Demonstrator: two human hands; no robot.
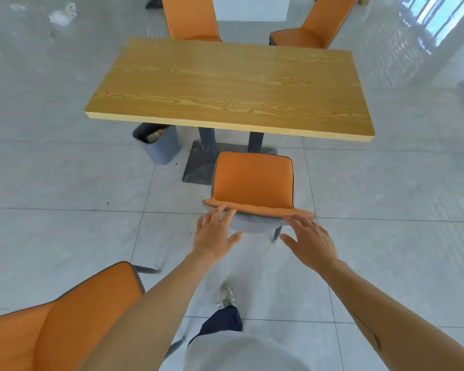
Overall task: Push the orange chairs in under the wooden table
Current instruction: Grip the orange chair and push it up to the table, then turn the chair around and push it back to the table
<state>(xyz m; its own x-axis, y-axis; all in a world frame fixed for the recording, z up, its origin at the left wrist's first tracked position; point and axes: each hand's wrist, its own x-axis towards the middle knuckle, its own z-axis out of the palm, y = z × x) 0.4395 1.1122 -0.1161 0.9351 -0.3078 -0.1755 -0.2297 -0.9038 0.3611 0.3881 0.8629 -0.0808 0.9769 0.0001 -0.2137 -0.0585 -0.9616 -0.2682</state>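
The setting is a canteen or cafe-type dining area. Indicators: a rectangular wooden table [229, 87] on a dark metal pedestal base [198, 167], four matching orange upholstered chairs [252, 180] arranged around it, a grey waste bin [160, 145] beneath one end, a glossy grey tiled floor [65, 183], and large bright windows [434, 20].

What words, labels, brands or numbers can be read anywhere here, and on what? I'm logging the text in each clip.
None can be read.
Packaging in the grey bin under the wooden table: red and white, with any print too small and blurred to read.
The four orange chairs, among them the near chair at which the left hand and right hand reach: no lettering shows.
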